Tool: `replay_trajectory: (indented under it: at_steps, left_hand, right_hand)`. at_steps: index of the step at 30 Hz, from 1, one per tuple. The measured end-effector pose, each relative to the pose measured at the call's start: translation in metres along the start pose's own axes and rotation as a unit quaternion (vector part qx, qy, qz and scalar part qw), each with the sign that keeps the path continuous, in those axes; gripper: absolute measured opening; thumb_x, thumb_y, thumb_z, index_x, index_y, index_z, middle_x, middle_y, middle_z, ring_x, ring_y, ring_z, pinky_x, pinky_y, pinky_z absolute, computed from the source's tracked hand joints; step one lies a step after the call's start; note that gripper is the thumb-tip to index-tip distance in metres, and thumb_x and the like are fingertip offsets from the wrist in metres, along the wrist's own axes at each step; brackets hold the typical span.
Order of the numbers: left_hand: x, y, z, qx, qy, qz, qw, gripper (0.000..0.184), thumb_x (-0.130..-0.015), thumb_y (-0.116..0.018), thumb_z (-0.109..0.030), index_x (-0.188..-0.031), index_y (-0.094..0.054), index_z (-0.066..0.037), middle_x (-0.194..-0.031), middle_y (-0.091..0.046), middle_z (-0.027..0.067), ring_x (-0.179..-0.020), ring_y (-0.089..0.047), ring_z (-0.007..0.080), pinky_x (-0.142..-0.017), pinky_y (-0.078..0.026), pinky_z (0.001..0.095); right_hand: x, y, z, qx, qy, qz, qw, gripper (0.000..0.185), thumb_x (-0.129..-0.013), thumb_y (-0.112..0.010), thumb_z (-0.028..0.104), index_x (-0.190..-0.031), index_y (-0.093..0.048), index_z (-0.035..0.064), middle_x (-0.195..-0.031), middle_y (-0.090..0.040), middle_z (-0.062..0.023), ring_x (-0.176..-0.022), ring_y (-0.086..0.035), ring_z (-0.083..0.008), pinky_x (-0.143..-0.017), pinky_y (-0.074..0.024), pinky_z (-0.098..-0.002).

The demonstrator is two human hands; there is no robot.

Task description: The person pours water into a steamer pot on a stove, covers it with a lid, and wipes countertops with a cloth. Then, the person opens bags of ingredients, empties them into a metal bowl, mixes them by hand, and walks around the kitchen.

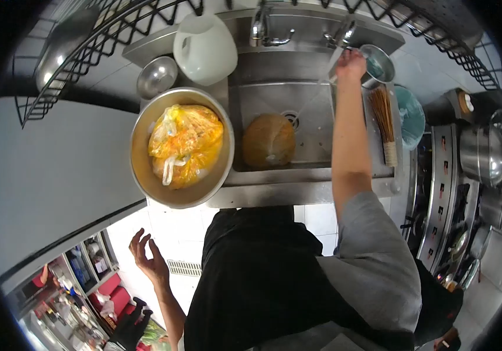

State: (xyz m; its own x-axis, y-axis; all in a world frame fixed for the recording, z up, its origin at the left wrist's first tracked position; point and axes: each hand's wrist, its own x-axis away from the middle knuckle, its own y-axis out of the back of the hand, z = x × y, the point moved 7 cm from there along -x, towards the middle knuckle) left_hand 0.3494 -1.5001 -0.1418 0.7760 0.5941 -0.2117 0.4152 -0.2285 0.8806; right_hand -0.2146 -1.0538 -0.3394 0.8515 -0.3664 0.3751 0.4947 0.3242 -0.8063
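Note:
My right hand (351, 63) reaches over the back right of the sink (315, 131). Its curled fingers are at the right faucet (343, 36), beside a pale stream of water; their exact grip is partly hidden. Just right of that hand stands a metal pot (381, 64). A round brownish thing (268, 140) lies in the sink near the drain. Down at the left, my left hand (150, 257) hangs over the floor, fingers apart and holding nothing. Above it a large metal basin (136, 149) holds a tied plastic bag (187, 143) with orange-yellow contents.
A white jug (205, 50) and a small metal bowl (157, 78) stand behind the basin. A bundle of thin sticks (384, 123) lies on the sink's right ledge, next to a green-lined bin (410, 117). The stove (438, 187) is farther right. Wire racks (110, 41) overhang the back.

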Motion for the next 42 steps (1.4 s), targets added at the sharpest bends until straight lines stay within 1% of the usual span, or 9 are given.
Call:
replay_trajectory:
  at_steps: [6, 10, 14, 18, 26, 31, 35, 37, 42]
  left_hand:
    - [-0.017, -0.015, 0.004, 0.084, 0.026, 0.013, 0.996, 0.017, -0.079, -0.055, 0.004, -0.095, -0.061, -0.001, -0.101, -0.06, 0.0126, -0.097, -0.054, 0.0244, -0.077, -0.046, 0.0347]
    - [-0.053, -0.045, -0.024, 0.064, -0.08, 0.04, 0.994, 0.019, -0.076, -0.061, 0.001, -0.096, -0.061, -0.002, -0.091, -0.058, 0.0139, -0.088, -0.053, 0.0307, -0.074, -0.044, 0.0372]
    - [-0.096, -0.093, -0.043, -0.007, -0.181, 0.043, 0.982, 0.027, -0.073, -0.068, -0.014, -0.096, -0.061, -0.002, -0.09, -0.057, 0.0145, -0.086, -0.051, 0.0306, -0.075, -0.042, 0.0408]
    - [-0.124, -0.135, -0.047, -0.072, -0.216, 0.057, 0.972, 0.035, -0.07, -0.071, -0.022, -0.098, -0.061, -0.004, -0.091, -0.057, 0.013, -0.089, -0.052, 0.0286, -0.076, -0.041, 0.0396]
    - [-0.127, -0.169, -0.016, -0.111, -0.24, 0.127, 0.956, 0.017, -0.073, -0.064, -0.019, -0.081, -0.058, -0.006, -0.082, -0.059, 0.0127, -0.085, -0.054, 0.0305, -0.074, -0.04, 0.0415]
    - [-0.126, -0.165, -0.001, -0.054, -0.205, 0.118, 0.97, 0.015, -0.073, -0.06, -0.018, -0.078, -0.057, -0.005, -0.081, -0.06, 0.015, -0.083, -0.055, 0.032, -0.071, -0.04, 0.0437]
    - [-0.12, -0.168, 0.0, -0.059, -0.209, 0.153, 0.964, 0.014, -0.073, -0.059, -0.018, -0.079, -0.059, -0.005, -0.082, -0.062, 0.0169, -0.084, -0.056, 0.0333, -0.071, -0.041, 0.0457]
    - [-0.119, -0.171, 0.002, -0.064, -0.215, 0.186, 0.957, 0.014, -0.073, -0.059, -0.018, -0.079, -0.06, -0.005, -0.081, -0.062, 0.0166, -0.084, -0.056, 0.034, -0.071, -0.041, 0.0462]
    - [-0.141, -0.13, 0.007, 0.124, -0.173, 0.125, 0.969, 0.012, -0.075, -0.059, -0.015, -0.072, -0.061, -0.004, -0.075, -0.061, 0.0171, -0.077, -0.058, 0.0345, -0.067, -0.041, 0.0485]
  right_hand:
    - [0.01, -0.021, 0.022, 0.511, 0.022, 0.139, 0.848, 0.053, -0.083, -0.055, 0.015, -0.129, -0.033, 0.0053, -0.124, -0.047, -0.0131, -0.108, -0.048, -0.0235, -0.077, -0.0466, -0.0383]
    - [0.0, 0.034, 0.025, 0.737, 0.044, 0.192, 0.647, 0.038, -0.076, -0.063, 0.015, -0.112, -0.058, 0.0044, -0.097, -0.065, -0.0117, -0.091, -0.061, -0.0209, -0.073, -0.0479, -0.03]
    - [0.135, 0.006, 0.013, 0.78, 0.231, 0.302, 0.497, 0.02, -0.08, -0.061, 0.016, -0.099, -0.063, 0.0083, -0.083, -0.066, -0.01, -0.076, -0.063, -0.0187, -0.07, -0.0481, -0.0295]
    - [0.254, -0.039, -0.06, 0.692, 0.152, 0.436, 0.555, 0.012, -0.084, -0.058, 0.014, -0.092, -0.062, 0.0067, -0.086, -0.065, -0.0082, -0.078, -0.062, -0.0191, -0.072, -0.0478, -0.0306]
    - [0.387, -0.108, -0.252, 0.645, 0.287, 0.61, 0.36, 0.023, -0.079, -0.054, 0.014, -0.098, -0.063, 0.0053, -0.097, -0.063, -0.0132, -0.092, -0.059, -0.0305, -0.082, -0.0469, -0.0389]
    - [0.374, -0.088, -0.318, 0.748, 0.235, 0.615, 0.086, 0.022, -0.076, -0.051, 0.007, -0.095, -0.062, 0.0035, -0.097, -0.063, -0.0176, -0.092, -0.059, -0.0344, -0.08, -0.0478, -0.0411]
    - [0.384, -0.106, -0.291, 0.701, 0.27, 0.637, 0.172, 0.021, -0.077, -0.056, 0.015, -0.095, -0.061, 0.0042, -0.094, -0.062, -0.0154, -0.094, -0.058, -0.031, -0.079, -0.0463, -0.0409]
    - [0.394, -0.126, -0.265, 0.666, 0.155, 0.644, 0.342, 0.017, -0.076, -0.058, 0.014, -0.091, -0.062, 0.0058, -0.092, -0.064, -0.0153, -0.085, -0.061, -0.0346, -0.074, -0.0476, -0.0422]
    - [0.425, -0.119, -0.242, 0.645, 0.148, 0.673, 0.33, 0.016, -0.076, -0.06, 0.017, -0.089, -0.059, 0.0073, -0.095, -0.059, -0.012, -0.091, -0.057, -0.0305, -0.075, -0.0449, -0.04]
